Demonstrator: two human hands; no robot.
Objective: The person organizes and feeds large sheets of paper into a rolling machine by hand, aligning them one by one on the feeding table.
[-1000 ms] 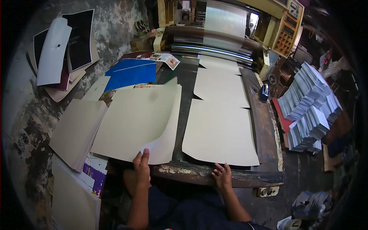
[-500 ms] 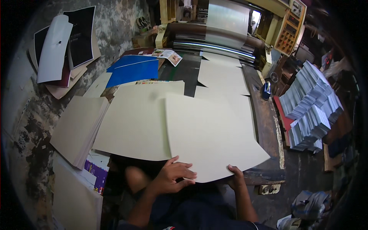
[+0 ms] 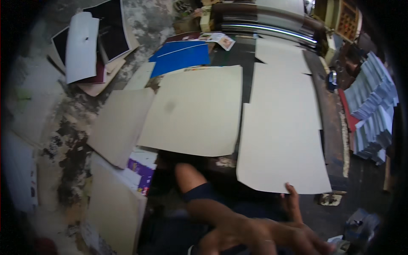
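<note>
A large cream sheet of paper point(image 3: 282, 140) lies over the run of sheets that leads to the rollers. My right hand point(image 3: 292, 199) pinches its near edge, thumb on top and the other fingers mostly hidden beneath. Well below the sheet in view, my left hand point(image 3: 259, 236) is raised close to the camera, somewhat blurred. Its fingers look spread, and nothing shows in them. Left of the sheet rests a stack of similar cream sheets point(image 3: 195, 110) with a dark smudge on top.
Metal rollers point(image 3: 272, 32) span the far end of the table. Thick stacks of board point(image 3: 121, 123) stand at the left, near blue sheets point(image 3: 180, 59). On the right are piles of folded paper point(image 3: 374, 93) and a small blue object point(image 3: 332, 80) on the table's edge.
My left hand has let go of the sheet and come up towards the camera. The sheet has straightened into line with the run, still in my right hand. The view has shifted.
</note>
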